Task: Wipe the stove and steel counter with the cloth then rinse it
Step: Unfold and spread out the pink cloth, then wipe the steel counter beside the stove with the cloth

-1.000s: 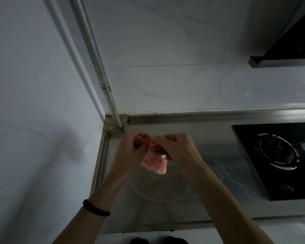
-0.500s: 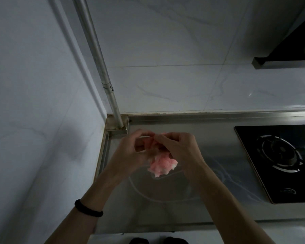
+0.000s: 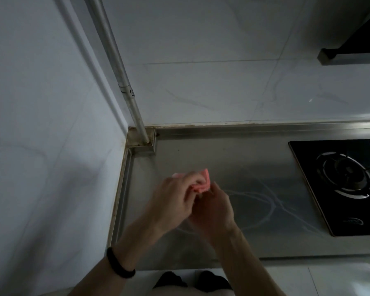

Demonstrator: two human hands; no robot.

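Pink cloth (image 3: 203, 185) in left hand (image 3: 174, 200), right hand (image 3: 215, 211) alongside, stove (image 3: 314, 184) logo illegible

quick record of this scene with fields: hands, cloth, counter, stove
left hand: grips the bunched pink cloth above the steel counter
right hand: fingers at the cloth's lower edge; grip hidden
counter surface: curved streaks to the right of the hands
stove: black, far right, no hand on it
left wrist: black band
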